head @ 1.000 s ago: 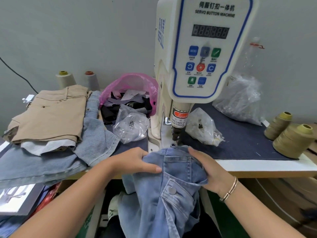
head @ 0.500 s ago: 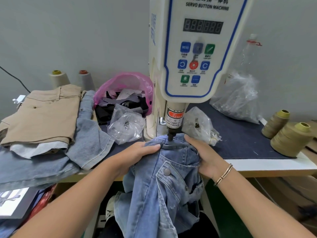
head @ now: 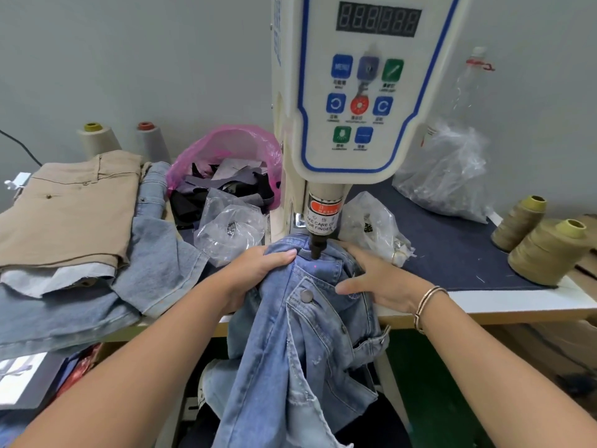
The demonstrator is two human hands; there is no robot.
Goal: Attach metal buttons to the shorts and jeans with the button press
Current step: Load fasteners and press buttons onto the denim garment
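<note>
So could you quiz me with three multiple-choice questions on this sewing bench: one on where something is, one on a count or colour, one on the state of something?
1. Where is the pink bag?
A. left of the button machine
B. right of it
C. on the floor

2. How many olive thread cones stand at the right?
A. one
B. two
C. four

3. What are the left hand and right hand doing?
A. resting idle
B. pressing keys
C. holding the denim garment under the press head

Answers: 1 A, it sits beside the machine's left flank. 2 B, two stand together. 3 C, both flank the punch.

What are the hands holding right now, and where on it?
Both hold the denim garment under the press head: left hand grips the bunched fabric left of the punch; right hand presses flat on its right side.
</note>
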